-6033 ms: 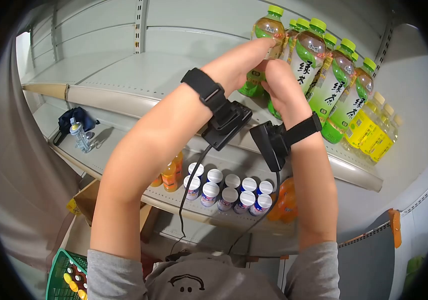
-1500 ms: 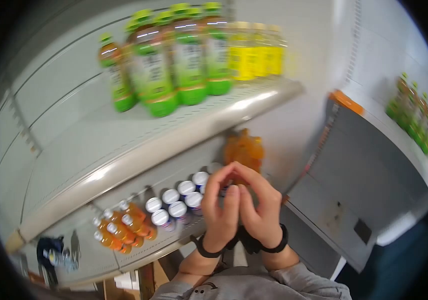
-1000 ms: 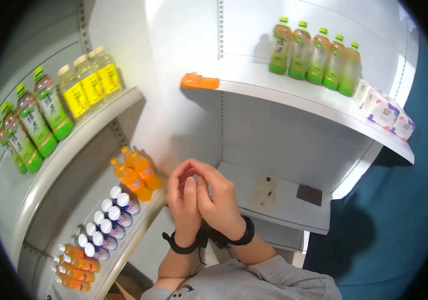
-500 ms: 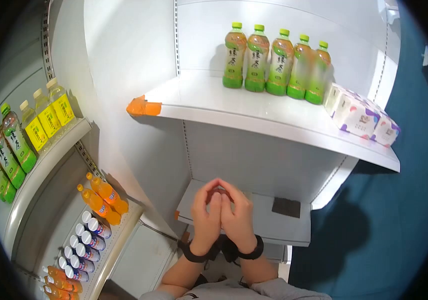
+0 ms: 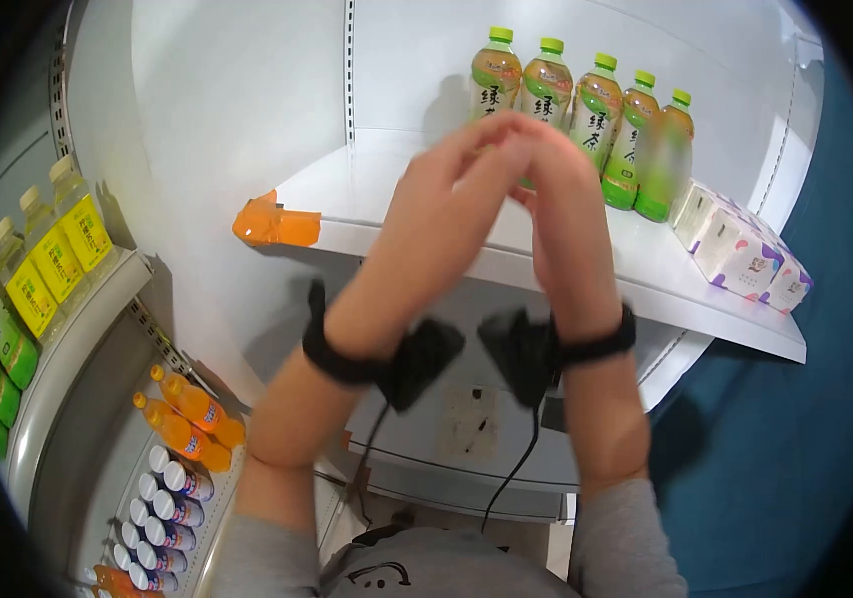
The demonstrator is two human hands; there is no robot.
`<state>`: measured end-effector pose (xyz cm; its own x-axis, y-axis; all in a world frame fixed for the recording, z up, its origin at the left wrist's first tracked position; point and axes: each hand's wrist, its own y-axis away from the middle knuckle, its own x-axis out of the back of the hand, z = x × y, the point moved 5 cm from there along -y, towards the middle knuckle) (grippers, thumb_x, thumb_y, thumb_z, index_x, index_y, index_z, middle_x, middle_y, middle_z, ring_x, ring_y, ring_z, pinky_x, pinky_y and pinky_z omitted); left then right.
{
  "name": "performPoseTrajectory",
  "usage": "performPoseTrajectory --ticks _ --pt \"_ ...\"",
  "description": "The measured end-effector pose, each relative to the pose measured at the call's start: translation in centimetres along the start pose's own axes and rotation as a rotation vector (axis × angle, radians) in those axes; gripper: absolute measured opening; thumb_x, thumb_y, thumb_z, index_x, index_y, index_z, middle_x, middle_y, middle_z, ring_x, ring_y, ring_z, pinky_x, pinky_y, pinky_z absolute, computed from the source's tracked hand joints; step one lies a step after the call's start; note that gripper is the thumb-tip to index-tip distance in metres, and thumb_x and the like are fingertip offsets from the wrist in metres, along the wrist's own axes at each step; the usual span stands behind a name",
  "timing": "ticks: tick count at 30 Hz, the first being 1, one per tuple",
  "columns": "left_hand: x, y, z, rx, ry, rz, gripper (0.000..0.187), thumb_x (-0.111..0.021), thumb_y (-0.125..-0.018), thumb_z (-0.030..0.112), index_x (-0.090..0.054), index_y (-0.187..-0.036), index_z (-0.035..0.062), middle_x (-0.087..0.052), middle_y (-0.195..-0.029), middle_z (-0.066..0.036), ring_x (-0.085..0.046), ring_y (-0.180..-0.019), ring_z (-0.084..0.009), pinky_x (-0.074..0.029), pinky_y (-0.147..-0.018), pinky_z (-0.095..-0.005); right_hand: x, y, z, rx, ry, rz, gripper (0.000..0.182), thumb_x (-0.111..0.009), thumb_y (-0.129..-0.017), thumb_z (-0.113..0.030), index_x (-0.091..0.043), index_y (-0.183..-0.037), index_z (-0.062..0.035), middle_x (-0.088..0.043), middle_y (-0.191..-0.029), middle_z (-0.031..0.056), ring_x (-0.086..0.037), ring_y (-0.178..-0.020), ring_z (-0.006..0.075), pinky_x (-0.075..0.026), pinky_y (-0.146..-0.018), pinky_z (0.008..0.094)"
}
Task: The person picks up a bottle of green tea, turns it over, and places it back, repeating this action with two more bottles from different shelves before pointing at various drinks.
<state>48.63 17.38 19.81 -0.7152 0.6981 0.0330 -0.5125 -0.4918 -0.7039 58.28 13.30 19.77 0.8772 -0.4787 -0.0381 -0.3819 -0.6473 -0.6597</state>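
My left hand point(image 5: 443, 204) and my right hand point(image 5: 568, 194) are raised in front of the upper shelf, their fingertips meeting in an arch. The fingers are stretched out, and I see nothing held in either hand. Behind them stands a row of green tea bottles point(image 5: 595, 115) with bright green caps; my hands cover the lower part of the left ones. Each wrist wears a black strap with a dark device, the left device point(image 5: 421, 361) and the right device point(image 5: 521, 354), with cables hanging down.
White upper shelf point(image 5: 346, 237) has orange tape point(image 5: 277, 224) at its left corner and tissue packs point(image 5: 740, 249) at the right. On the left shelving are yellow-label bottles point(image 5: 84, 231), orange soda bottles point(image 5: 182, 431) and several white-lidded cans point(image 5: 172, 508). A dark teal curtain point(image 5: 755, 448) hangs right.
Both hands have risen from below the upper shelf to in front of it, fingertips still together and wrists wider apart. The view has shifted slightly.
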Motion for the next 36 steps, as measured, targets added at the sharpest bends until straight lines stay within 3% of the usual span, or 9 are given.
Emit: performPoseTrajectory --ticks 3,5,10,15,22,25,29,31,36 --pt "1.3 -5.7 -1.8 0.252 -0.044 -0.05 0.048 -0.045 -0.08 0.033 -0.047 -0.112 -0.0027 -0.05 -0.109 -0.017 -0.044 -0.106 -0.0245 -0.037 -0.085 -0.0346 1.0 -6.0 2.5 -0.191 0.04 0.027 0.033 -0.05 -0.078 -0.027 -0.051 -0.102 -0.0033 -0.048 -0.103 0.009 -0.043 -0.099 0.0161 -0.034 -0.083 0.0321" --pt "2.7 -9.3 -4.3 0.438 -0.062 0.048 0.057 -0.042 -0.081 0.036 -0.036 -0.122 -0.0032 -0.035 -0.127 -0.021 -0.029 -0.12 -0.031 -0.025 -0.095 -0.0412 1.7 -8.4 3.3 -0.298 0.097 0.069 0.037 -0.051 -0.078 -0.029 -0.048 -0.104 -0.002 -0.045 -0.11 0.0112 -0.039 -0.104 0.0185 -0.032 -0.087 0.0355" --pt "4.1 -13.9 -9.0 0.519 0.013 -0.01 0.071 -0.04 -0.081 0.044 -0.019 -0.127 -0.0061 -0.014 -0.132 -0.029 -0.016 -0.125 -0.0367 -0.02 -0.1 -0.0419 3.5 -12.1 8.2 -0.549 0.093 0.128 0.053 -0.048 -0.079 -0.029 -0.032 -0.115 0.0071 -0.033 -0.12 0.0178 -0.03 -0.115 0.029 -0.018 -0.099 0.0454" --pt "2.5 -15.2 -12.6 0.627 0.081 -0.149 0.075 -0.037 -0.082 0.047 -0.006 -0.132 -0.0012 0.0 -0.136 -0.026 0.0 -0.127 -0.0368 -0.013 -0.101 -0.0458 2.2 -12.6 8.5 -0.56 0.11 0.166 0.051 -0.048 -0.079 -0.029 -0.033 -0.117 0.0026 -0.035 -0.118 0.0168 -0.031 -0.114 0.0292 -0.021 -0.098 0.0456" --pt "1.2 -15.0 -12.7 0.556 0.183 -0.285 0.07 -0.033 -0.083 0.05 -0.01 -0.133 0.0058 -0.003 -0.137 -0.022 -0.001 -0.127 -0.0375 -0.012 -0.102 -0.0452 1.3 -13.0 8.5 -0.555 0.094 0.17 0.042 -0.046 -0.08 -0.025 -0.036 -0.118 -0.0093 -0.04 -0.115 0.0104 -0.04 -0.105 0.0254 -0.038 -0.085 0.0442" --pt "1.1 -15.0 -12.9 0.578 0.175 -0.298 0.069 -0.031 -0.084 0.051 -0.013 -0.133 0.0054 -0.007 -0.137 -0.021 -0.005 -0.127 -0.0375 -0.012 -0.102 -0.045 1.4 -12.9 8.7 -0.563 0.126 0.132 0.041 -0.046 -0.08 -0.025 -0.037 -0.116 -0.0102 -0.04 -0.115 0.01 -0.04 -0.105 0.0254 -0.036 -0.086 0.0443" --pt "0.7 -15.1 -13.2 0.569 0.194 -0.321 0.067 -0.029 -0.084 0.051 -0.016 -0.132 0.0063 -0.012 -0.137 -0.019 -0.01 -0.126 -0.036 -0.013 -0.101 -0.0438 1.7 -13.0 9.5 -0.5 0.129 0.14 0.038 -0.044 -0.079 -0.023 -0.039 -0.114 -0.0095 -0.041 -0.113 0.011 -0.041 -0.104 0.0264 -0.035 -0.086 0.0449" --pt "0.6 -15.0 -12.6 0.552 0.178 -0.306 0.066 -0.028 -0.085 0.051 -0.017 -0.132 0.0066 -0.014 -0.136 -0.018 -0.012 -0.126 -0.0354 -0.013 -0.101 -0.0434 1.6 -13.2 9.3 -0.458 0.075 0.183 0.026 -0.041 -0.075 -0.013 -0.048 -0.099 -0.0058 -0.053 -0.092 0.0119 -0.051 -0.083 0.0249 -0.042 -0.072 0.0403" --pt "0.4 -14.0 -10.6 0.511 0.126 -0.345 0.066 -0.027 -0.084 0.054 -0.022 -0.131 0.0077 -0.023 -0.134 -0.015 -0.016 -0.125 -0.0296 -0.014 -0.101 -0.0418 1.1 -12.7 7.9 -0.493 -0.039 0.143 0.024 -0.041 -0.075 -0.013 -0.049 -0.096 -0.0038 -0.052 -0.087 0.0103 -0.05 -0.081 0.0236 -0.042 -0.071 0.0381"
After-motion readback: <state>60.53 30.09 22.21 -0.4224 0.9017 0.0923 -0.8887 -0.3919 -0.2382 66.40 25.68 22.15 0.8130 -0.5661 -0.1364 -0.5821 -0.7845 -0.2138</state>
